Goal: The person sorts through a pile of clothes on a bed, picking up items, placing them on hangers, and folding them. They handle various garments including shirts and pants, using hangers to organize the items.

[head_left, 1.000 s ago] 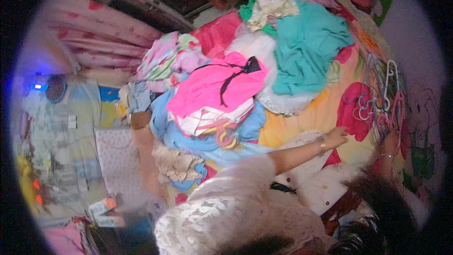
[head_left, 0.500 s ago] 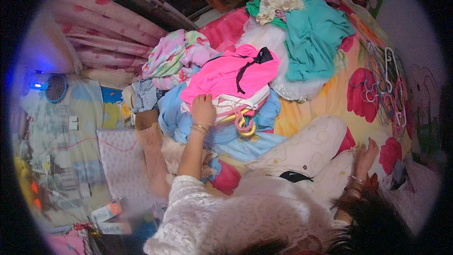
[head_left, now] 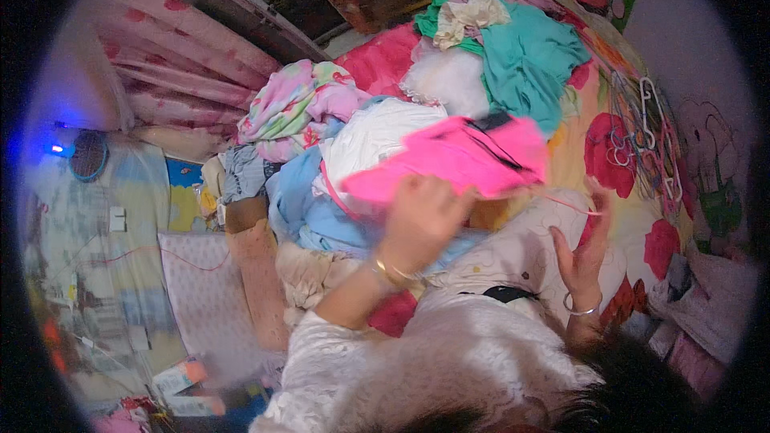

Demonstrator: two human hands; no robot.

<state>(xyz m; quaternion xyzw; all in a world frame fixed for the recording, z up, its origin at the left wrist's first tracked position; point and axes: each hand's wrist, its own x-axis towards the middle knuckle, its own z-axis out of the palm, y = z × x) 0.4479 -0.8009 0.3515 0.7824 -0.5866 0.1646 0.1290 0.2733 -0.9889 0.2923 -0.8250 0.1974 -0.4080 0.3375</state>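
Observation:
A bright pink garment with black trim (head_left: 469, 156) is lifted above the heap, smeared by motion. My left hand (head_left: 425, 216) is closed on its near edge. A thin pink curved piece, like a hanger hook (head_left: 565, 205), sticks out at the garment's right end. Close to that piece is my right hand (head_left: 584, 252), its thumb and fingers apart, with nothing seen in its grip. Beneath and behind the pink garment lie a white garment (head_left: 373, 132) and light blue cloth (head_left: 301, 200).
Floral pink-and-green cloth (head_left: 293, 104) lies beyond the heap. Teal clothing (head_left: 529, 64) and a fluffy white piece (head_left: 449, 80) are at the back. Several hangers (head_left: 648, 136) rest at the right by the wall. A cardboard box (head_left: 257, 281) stands on the left.
My left hand has lifted the pink garment and carried it right, uncovering the white garment. My right hand has risen from beside my leg toward the garment, fingers spread.

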